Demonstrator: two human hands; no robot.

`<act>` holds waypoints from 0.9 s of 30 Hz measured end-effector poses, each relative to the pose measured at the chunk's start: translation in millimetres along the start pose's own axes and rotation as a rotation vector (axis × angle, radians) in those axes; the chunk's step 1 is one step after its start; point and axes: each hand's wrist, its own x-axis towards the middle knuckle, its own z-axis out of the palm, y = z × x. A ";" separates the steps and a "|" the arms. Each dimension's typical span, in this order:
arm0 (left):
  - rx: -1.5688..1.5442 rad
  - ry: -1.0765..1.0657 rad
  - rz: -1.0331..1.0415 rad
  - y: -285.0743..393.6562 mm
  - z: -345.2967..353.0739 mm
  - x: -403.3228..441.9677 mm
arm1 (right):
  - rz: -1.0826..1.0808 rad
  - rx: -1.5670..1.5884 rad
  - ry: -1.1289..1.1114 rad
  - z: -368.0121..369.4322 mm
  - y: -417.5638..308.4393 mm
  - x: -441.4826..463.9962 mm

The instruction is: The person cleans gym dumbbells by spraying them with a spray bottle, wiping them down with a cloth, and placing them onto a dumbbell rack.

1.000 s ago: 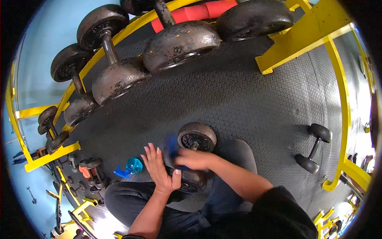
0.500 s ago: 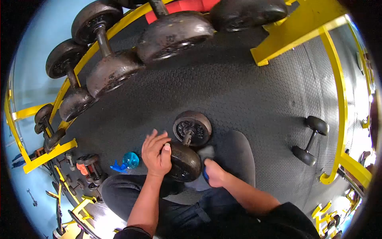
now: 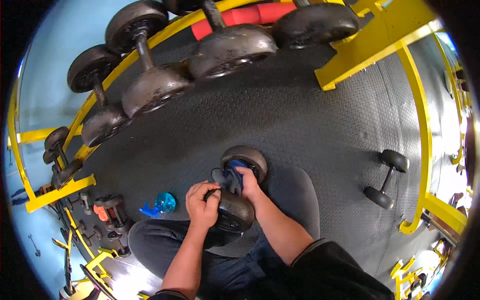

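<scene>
A black dumbbell (image 3: 233,211) lies in front of my crossed legs, its far weight (image 3: 248,155) resting on the rubber floor. My left hand (image 3: 202,204) grips the rim of the near weight, thumb on top and fingers curled over the edge. In my right hand (image 3: 248,184) is a blue and grey cloth (image 3: 231,179), pressed around the handle between the two weights. The cloth and the fingers hide most of the handle. A spray bottle (image 3: 164,202) with clear blue liquid and a blue trigger head lies on the floor to the left.
Several large dumbbells (image 3: 155,90) sit on a yellow rack (image 3: 170,31) ahead, with a red roll (image 3: 245,19) behind them. On the right, a smaller dumbbell (image 3: 386,179) lies near a yellow frame (image 3: 422,115). More small dumbbells (image 3: 114,212) are on the left.
My right hand has moved forward with the cloth, from beside the near weight to the handle. My left hand has gone from raised, spread fingers to gripping the near weight's rim.
</scene>
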 end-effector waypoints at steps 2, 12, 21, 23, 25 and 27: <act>0.011 0.036 0.046 -3.6 1.4 -0.7 | -0.049 -0.028 -0.029 -11.9 5.2 5.5; 0.060 0.109 0.054 -4.3 -0.6 2.1 | -0.914 -1.986 0.403 97.3 -51.7 -134.5; 0.043 0.131 0.135 -2.5 -0.7 1.1 | -0.182 -3.096 0.042 134.8 -27.7 -12.5; 0.032 0.139 0.117 -4.3 -1.1 3.3 | -0.412 -2.896 0.100 121.4 -37.3 -25.3; 0.021 0.167 0.081 -5.3 -1.9 4.4 | -0.932 -2.458 0.209 82.8 -45.7 -41.5; 0.024 0.167 0.008 -4.4 -3.0 9.7 | -1.013 -2.162 0.388 34.9 -32.4 -58.1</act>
